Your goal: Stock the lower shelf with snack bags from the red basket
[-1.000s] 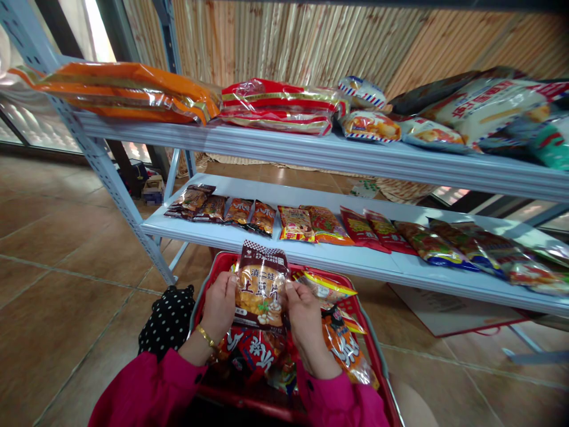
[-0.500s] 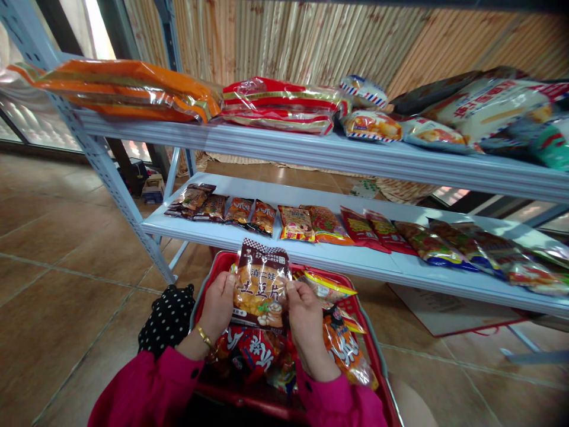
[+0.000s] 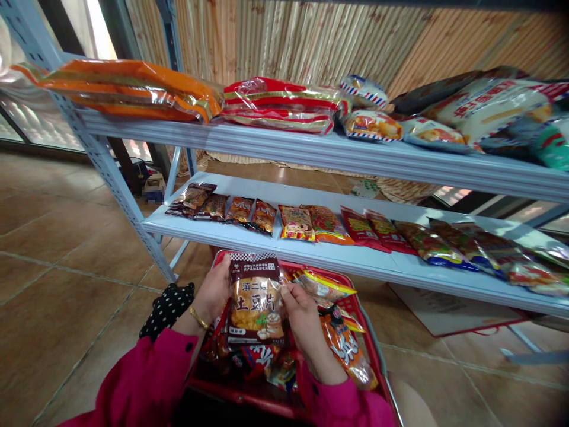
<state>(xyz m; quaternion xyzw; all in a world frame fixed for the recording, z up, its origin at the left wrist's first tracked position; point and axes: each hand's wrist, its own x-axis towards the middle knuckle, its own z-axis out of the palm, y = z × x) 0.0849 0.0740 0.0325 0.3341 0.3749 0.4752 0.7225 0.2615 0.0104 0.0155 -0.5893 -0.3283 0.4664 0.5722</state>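
Observation:
A brown bag of potato chips [image 3: 255, 302] with a checkered top edge faces me over the basket. My left hand [image 3: 215, 292] holds its left side, the fingers hidden behind the bag. On the opposite side, my right hand [image 3: 303, 314] pinches the edge between thumb and fingers. Beneath lies the red basket [image 3: 376, 341] with a grey rim, holding several snack bags. Among them are an orange snack bag [image 3: 347, 350] at the right and a yellow-edged bag [image 3: 324, 286] near the far side. A red and black bag [image 3: 262, 356] is partly covered by the chips.
A blue-grey metal rack stands ahead. Its lower shelf [image 3: 249, 240] carries a row of snack bags, with brown bags [image 3: 191, 198] at the left end. Larger orange [image 3: 133, 89] and red packages [image 3: 284, 107] lie on the upper shelf. Black polka-dot cloth [image 3: 169, 308] is left of the basket.
The bag of potato chips has come slightly down and to the left, nearer to me. My left hand has slid up along its side, fingers now behind it.

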